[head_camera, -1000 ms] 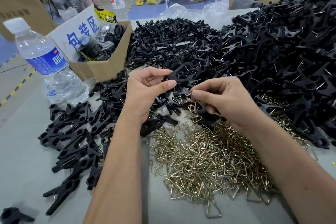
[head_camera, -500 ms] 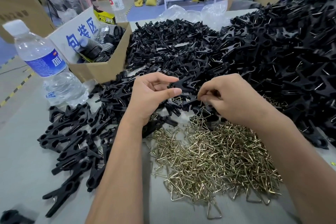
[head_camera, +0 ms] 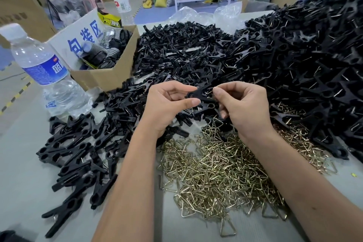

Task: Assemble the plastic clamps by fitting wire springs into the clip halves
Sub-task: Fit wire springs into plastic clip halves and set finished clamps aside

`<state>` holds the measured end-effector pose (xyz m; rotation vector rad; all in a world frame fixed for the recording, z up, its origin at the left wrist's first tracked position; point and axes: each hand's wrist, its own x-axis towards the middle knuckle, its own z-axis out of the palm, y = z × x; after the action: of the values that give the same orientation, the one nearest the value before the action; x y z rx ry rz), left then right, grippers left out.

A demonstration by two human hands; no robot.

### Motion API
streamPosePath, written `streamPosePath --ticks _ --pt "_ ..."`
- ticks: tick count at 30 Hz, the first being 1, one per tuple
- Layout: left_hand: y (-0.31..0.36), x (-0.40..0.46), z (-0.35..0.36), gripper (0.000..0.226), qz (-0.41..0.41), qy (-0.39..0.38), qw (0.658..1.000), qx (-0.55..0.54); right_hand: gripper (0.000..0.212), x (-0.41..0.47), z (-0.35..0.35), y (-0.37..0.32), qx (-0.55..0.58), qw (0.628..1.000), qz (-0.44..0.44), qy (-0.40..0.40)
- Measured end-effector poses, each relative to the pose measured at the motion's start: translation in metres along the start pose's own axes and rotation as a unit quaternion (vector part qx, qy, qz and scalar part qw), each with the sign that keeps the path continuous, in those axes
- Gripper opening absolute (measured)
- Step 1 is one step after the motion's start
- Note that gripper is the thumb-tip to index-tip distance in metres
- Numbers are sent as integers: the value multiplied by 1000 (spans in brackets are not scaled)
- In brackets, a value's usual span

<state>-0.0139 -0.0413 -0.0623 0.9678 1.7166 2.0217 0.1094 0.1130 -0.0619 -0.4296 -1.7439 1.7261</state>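
Note:
My left hand (head_camera: pixel 169 104) pinches a black plastic clamp (head_camera: pixel 202 95) between thumb and fingers, above the table's middle. My right hand (head_camera: pixel 243 104) pinches a thin wire spring (head_camera: pixel 211 91) at the clamp's right side, fingertips touching the plastic. Below both hands lies a heap of brass-coloured wire springs (head_camera: pixel 222 173). Loose black clip halves (head_camera: pixel 186 51) are piled behind the hands. A tall mound of black clamps (head_camera: pixel 314 61) rises on the right, and a smaller group of black clamps (head_camera: pixel 78 153) lies on the left.
A water bottle (head_camera: pixel 45 72) stands at the left near the table edge. Behind it is an open cardboard box (head_camera: pixel 102 76) with dark parts, and a second bottle (head_camera: pixel 121 2). Clear plastic bags (head_camera: pixel 206 15) lie at the back. Bare grey table (head_camera: pixel 23 173) shows at front left.
Both hands rose from the spring heap and came together. The right hand brought a wire spring up to the clamp held by the left hand.

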Motion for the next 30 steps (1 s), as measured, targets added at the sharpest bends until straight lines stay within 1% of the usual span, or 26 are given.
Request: streamPosePath --ticks 4,8,14,15,16,18,20,23,26,28,30 --pt "0 0 6 29 -8 -5 1000 -1 8 0 1 3 -31 999 -24 26" --pt "-1 0 8 29 -10 -8 1000 10 10 -1 0 3 -40 998 -21 40" --pt "-3 -1 9 31 -12 -6 1000 21 8 -4 0 -2 -124 989 -73 40" --pt "-2 -1 8 30 -12 -7 1000 19 8 -5 1 -3 -110 991 -65 31" --pt "-2 -1 8 30 -10 -9 1000 17 10 -5 1 -5 -70 996 -43 19" --pt "-2 0 8 29 -5 -16 1000 8 18 -5 -1 -9 54 998 34 -12" --pt "-1 0 9 30 -4 -19 1000 -11 25 -3 -2 -12 150 981 113 -46" --pt "1 -1 11 31 -4 -21 999 -37 25 -1 -5 -14 211 948 193 -141" --pt "3 -2 12 38 -8 -37 997 -69 30 -2 -8 -16 225 922 211 -233" --pt "4 -2 13 36 -13 -47 996 -78 28 -1 -10 -17 256 907 212 -260" --pt "5 -2 13 31 -14 -48 996 -68 26 0 -11 -16 294 893 222 -259"
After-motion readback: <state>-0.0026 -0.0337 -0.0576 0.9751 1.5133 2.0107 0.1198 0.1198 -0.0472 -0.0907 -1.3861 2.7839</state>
